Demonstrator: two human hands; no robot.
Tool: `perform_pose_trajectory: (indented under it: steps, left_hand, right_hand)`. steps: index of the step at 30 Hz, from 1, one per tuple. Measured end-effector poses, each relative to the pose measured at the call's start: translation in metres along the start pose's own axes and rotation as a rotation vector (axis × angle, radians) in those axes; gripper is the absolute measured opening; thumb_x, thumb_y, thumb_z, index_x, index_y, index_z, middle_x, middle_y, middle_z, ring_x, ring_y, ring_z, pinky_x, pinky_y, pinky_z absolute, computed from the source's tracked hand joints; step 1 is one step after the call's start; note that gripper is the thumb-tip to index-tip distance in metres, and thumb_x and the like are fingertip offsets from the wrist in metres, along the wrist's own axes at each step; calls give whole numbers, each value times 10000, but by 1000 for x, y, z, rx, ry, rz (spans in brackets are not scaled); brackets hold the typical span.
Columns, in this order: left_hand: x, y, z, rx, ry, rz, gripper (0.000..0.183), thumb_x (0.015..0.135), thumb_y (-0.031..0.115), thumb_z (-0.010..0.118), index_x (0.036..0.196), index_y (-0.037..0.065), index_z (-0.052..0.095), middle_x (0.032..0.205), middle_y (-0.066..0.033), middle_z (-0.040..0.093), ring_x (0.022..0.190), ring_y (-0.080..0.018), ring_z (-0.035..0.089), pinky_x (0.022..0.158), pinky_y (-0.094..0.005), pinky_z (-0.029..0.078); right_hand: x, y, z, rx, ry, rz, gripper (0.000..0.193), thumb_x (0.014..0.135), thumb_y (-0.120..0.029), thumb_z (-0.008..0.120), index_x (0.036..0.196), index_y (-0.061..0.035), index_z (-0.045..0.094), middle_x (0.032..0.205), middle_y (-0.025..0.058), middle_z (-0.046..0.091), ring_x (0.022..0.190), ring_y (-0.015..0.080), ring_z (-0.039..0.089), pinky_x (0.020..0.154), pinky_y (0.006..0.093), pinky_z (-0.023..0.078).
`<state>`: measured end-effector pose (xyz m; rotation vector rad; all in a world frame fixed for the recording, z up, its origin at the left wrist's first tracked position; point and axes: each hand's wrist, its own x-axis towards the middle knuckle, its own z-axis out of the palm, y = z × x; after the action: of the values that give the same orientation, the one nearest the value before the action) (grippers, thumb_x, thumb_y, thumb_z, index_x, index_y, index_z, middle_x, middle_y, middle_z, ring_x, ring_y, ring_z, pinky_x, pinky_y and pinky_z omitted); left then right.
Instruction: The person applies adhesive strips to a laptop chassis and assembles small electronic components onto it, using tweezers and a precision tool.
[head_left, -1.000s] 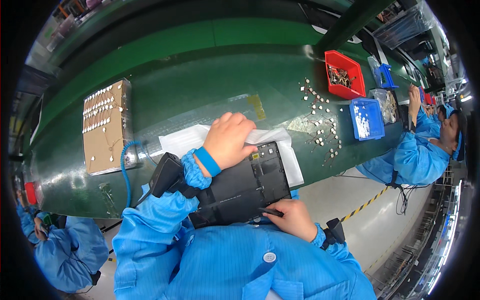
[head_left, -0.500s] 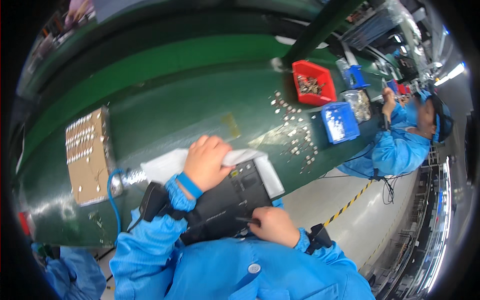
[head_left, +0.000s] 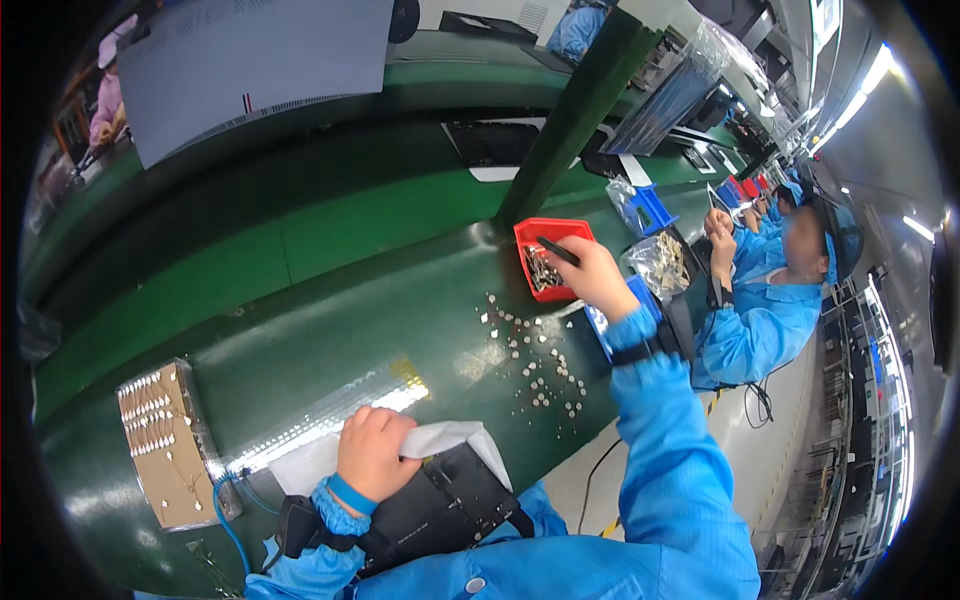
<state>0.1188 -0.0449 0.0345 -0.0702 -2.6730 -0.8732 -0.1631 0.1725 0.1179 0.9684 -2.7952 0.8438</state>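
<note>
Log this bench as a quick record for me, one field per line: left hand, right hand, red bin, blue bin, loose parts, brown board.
Left hand: left hand resting on a white sheet at the edge of a black panel
Right hand: right hand holding a slim black tool
Red bin: red bin below the tool, holding small metallic pieces
Blue bin: blue bin partly hidden by the right arm
Loose parts: small white parts scattered on the green bench
Brown board: brown board at far left, bearing rows of white-tipped parts

Flat black panel [head_left: 440,510]; black tool [head_left: 557,250] over red bin [head_left: 551,295]
</note>
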Motion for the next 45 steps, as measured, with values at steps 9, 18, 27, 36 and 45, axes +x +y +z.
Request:
perform_pose_trajectory:
  steps: [9,18,27,36,45]
  left_hand:
    - [-3,-3,-4,-18,-11,-8,320,534,192,708,820,91,605,833,-56,541,840,-260,509,719,-385,415]
    - [-1,-3,-4,-35,10,8,300,546,178,701,819,92,613,803,-61,534,811,-270,506,695,-374,408]
    - [-2,-6,-2,-87,43,-47,309,609,150,657,890,46,582,836,-109,584,821,-296,528,733,-396,427]
    - [-2,-4,-1,-94,190,-105,144,707,1,568,846,35,580,790,-119,588,764,-315,550,684,-393,449]
    - [-4,-6,2,-106,195,-109,133,712,-1,567,835,46,589,787,-120,581,781,-315,549,683,-396,450]
  right_hand:
    - [59,48,51,-487,-210,-104,170,722,-202,636,842,-82,649,757,144,619,754,327,593,684,424,460]
    - [64,39,46,-496,-185,14,214,670,-231,684,792,-60,644,775,156,629,764,339,599,700,429,473]
    - [4,-12,-15,36,409,11,109,712,-87,658,716,3,597,671,110,562,609,213,550,578,304,437]
    - [-149,-116,89,406,-165,77,94,687,-67,679,749,-10,636,686,102,554,620,222,556,548,303,434]
    - [-152,-116,111,320,-90,69,141,668,-47,690,661,24,568,637,103,488,551,222,477,501,312,372]
